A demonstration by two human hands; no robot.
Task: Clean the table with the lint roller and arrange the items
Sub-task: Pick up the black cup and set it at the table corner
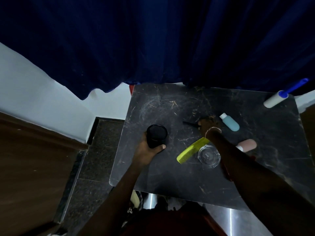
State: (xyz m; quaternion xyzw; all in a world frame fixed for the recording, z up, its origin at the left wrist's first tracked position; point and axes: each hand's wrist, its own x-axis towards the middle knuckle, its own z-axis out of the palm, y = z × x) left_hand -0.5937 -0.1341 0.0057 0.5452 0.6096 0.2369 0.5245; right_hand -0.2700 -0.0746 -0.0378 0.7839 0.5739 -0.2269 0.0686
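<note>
My left hand (148,149) grips a black round jar (156,135) on the left part of the dark marble table (170,174). My right hand (208,125) reaches over the table's middle and holds a thin black clip or pin (189,123) with curled fingers. A yellow-green comb (192,150) lies under my right forearm beside a clear glass ashtray (208,156). The lint roller (279,97), white with a blue handle, lies at the far right corner. Hair strands and scratches are scattered over the tabletop.
A small blue bottle (230,122) and a pink bottle (247,145) lie on the right side. A dark blue curtain (153,48) hangs behind the table. The floor drops off past the table's left edge.
</note>
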